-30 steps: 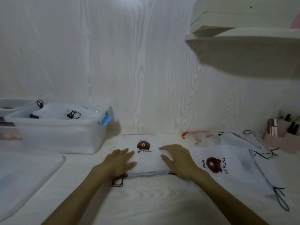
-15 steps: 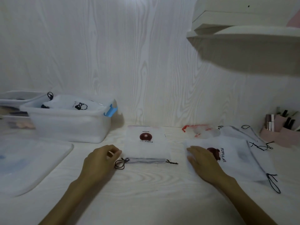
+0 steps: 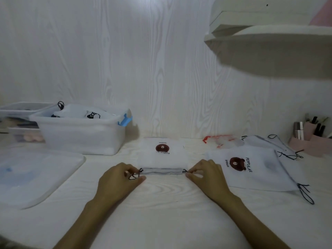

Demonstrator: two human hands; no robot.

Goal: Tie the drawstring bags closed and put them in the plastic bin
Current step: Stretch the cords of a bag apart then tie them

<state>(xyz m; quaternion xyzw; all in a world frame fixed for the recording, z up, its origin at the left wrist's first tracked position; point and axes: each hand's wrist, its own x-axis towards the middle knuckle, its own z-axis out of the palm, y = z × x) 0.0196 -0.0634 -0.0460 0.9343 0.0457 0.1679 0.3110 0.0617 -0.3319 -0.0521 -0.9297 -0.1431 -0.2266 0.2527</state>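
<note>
The white desk (image 3: 161,212) carried everything, with the clear plastic bin (image 3: 80,139) standing at the back left against the wall, open-topped, presumably so finished bags could be dropped straight in; one white drawstring bag (image 3: 84,114) already lay inside it, a black cord loop sticking up over the rim. Its lid (image 3: 36,173) lay flat on the desk in front of the bin, apart from it. To the right a loose pile of flat bags (image 3: 251,169) waited, at least two and perhaps three, their black cords trailing off the edges; the overlap made a sure count impossible. In the middle lay the single bag in hand, the bear-print drawstring bag (image 3: 162,155), its corded mouth turned toward the person, likely so both cord ends fell within reach. The left hand (image 3: 118,178) pinched the looped cord at the mouth's left corner, and the right hand (image 3: 206,175) pinched the short cord end at the right corner, apparently set to draw the mouth closed.
</note>
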